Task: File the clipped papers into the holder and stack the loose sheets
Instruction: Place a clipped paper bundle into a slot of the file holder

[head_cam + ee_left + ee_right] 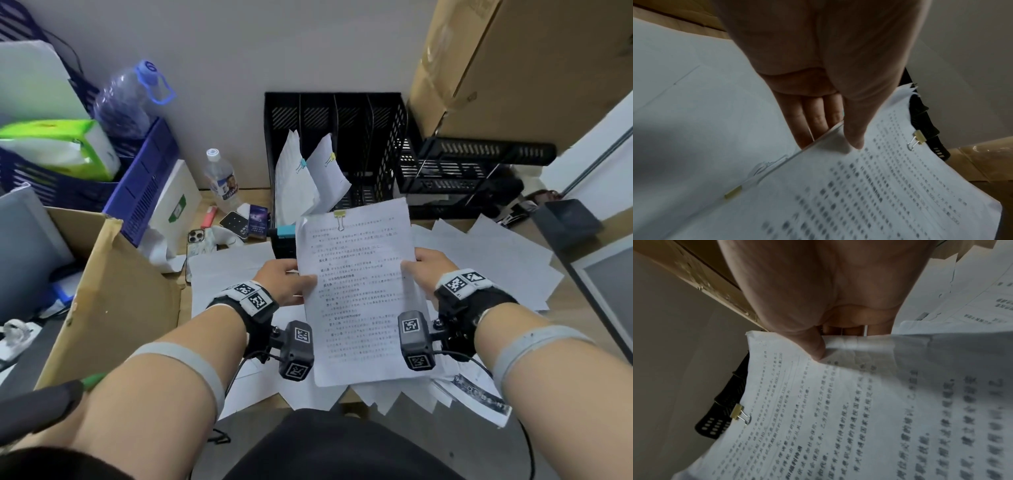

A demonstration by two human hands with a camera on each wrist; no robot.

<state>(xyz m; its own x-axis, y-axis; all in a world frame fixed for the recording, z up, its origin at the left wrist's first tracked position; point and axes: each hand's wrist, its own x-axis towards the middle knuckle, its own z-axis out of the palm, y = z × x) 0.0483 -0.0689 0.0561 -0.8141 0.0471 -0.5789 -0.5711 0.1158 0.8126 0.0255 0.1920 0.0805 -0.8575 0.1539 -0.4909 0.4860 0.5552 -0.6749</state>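
Note:
A printed paper bundle point(359, 291) with a gold binder clip point(339, 216) at its top edge is held up above the desk. My left hand point(289, 277) pinches its left edge, thumb point(854, 129) on top and fingers underneath. My right hand point(426, 270) pinches the right edge, thumb point(813, 345) on the page. The black slotted file holder point(376, 137) stands just beyond, against the wall, with two clipped bundles point(310, 174) leaning in its left slots. Loose white sheets point(496, 260) lie scattered on the desk beneath. The bundle point(879, 186) fills both wrist views, and the clip point(740, 413) shows at its far edge.
A black mesh tray point(472, 168) sits right of the holder under a large cardboard box point(520, 61). At left are a blue crate point(137, 178), water bottles point(222, 178), a phone point(197, 241) and an open cardboard box point(113, 294). A dark monitor edge point(582, 260) is at right.

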